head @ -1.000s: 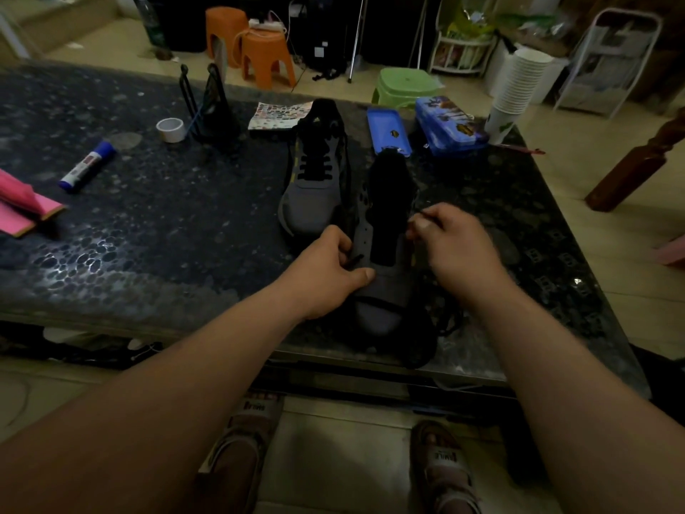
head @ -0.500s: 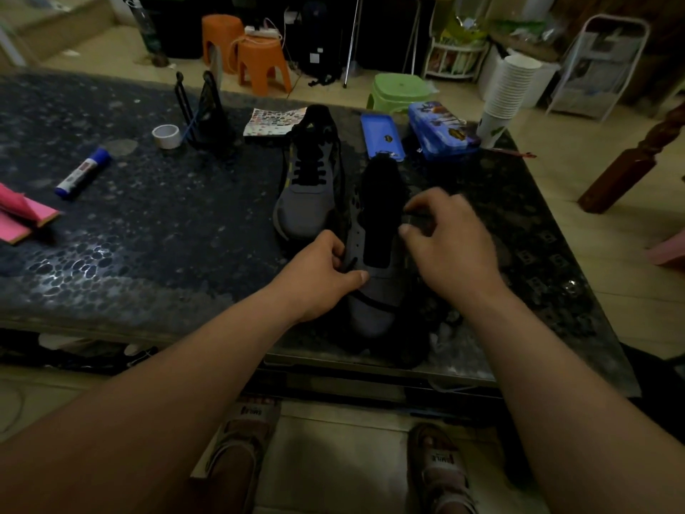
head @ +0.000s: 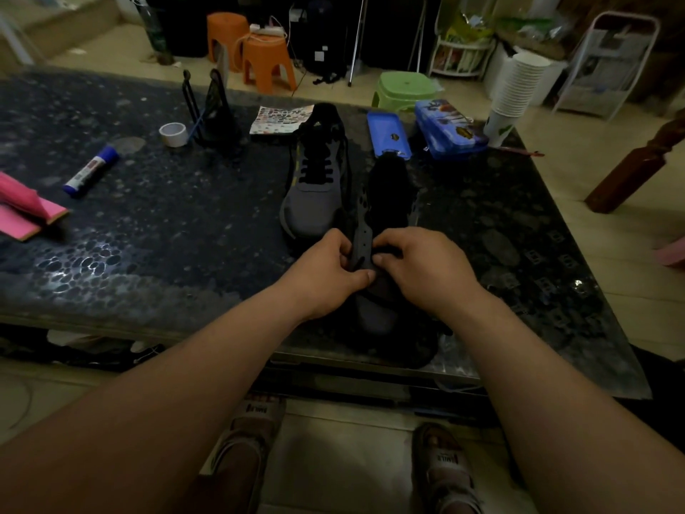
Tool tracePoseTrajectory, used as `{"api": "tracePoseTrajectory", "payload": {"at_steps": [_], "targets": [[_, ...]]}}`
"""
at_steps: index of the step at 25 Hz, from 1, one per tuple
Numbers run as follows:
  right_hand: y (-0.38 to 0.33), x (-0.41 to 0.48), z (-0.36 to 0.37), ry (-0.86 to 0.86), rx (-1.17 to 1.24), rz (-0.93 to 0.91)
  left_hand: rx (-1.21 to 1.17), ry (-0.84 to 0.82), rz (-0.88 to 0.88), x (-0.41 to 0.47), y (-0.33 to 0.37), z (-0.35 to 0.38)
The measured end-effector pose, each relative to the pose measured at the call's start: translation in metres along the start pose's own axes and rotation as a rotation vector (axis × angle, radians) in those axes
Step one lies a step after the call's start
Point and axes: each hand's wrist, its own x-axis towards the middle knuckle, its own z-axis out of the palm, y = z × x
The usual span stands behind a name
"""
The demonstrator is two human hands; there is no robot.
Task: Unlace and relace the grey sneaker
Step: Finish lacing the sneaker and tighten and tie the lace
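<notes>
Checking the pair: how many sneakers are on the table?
2. The laced sneaker lies farther back; the unlaced sneaker sits right of it, nearer the person, held by the left hand and right hand. None seem hidden.

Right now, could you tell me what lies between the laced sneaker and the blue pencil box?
In the head view, a flat blue lid lies on the table between the laced sneaker and the blue pencil box.
</notes>
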Motion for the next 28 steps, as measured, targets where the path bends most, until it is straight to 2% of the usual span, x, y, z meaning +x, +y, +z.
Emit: {"api": "tracePoseTrajectory", "payload": {"at_steps": [3,8,13,16,18,22,24,26,28], "targets": [[-0.002,-0.001,0.000,0.077,-0.011,-0.049,0.025,0.004,-0.003,-0.001,0.000,-0.001],[0.007,0.002,-0.015,0.171,0.018,0.032,0.089,0.036,0.002,-0.008,0.004,0.000],[0.039,0.010,-0.052,0.450,0.058,0.322,0.128,0.027,-0.021,-0.011,0.006,-0.002],[0.060,0.009,-0.071,0.624,0.253,0.570,0.129,0.017,-0.029,-0.012,0.008,-0.002],[0.061,0.010,-0.067,0.584,0.326,0.633,0.137,0.016,-0.039,-0.011,0.009,-0.003],[0.041,0.009,-0.055,0.426,0.389,0.467,0.134,0.017,-0.026,-0.012,0.010,-0.005],[0.035,0.008,-0.053,0.327,0.398,0.389,0.167,0.164,0.103,-0.012,0.018,-0.005],[0.033,0.004,-0.052,0.286,0.500,0.370,0.279,0.305,0.318,-0.006,0.029,-0.005],[0.037,-0.001,-0.052,0.296,0.666,0.451,0.460,0.272,0.379,0.000,0.041,-0.001]]}}
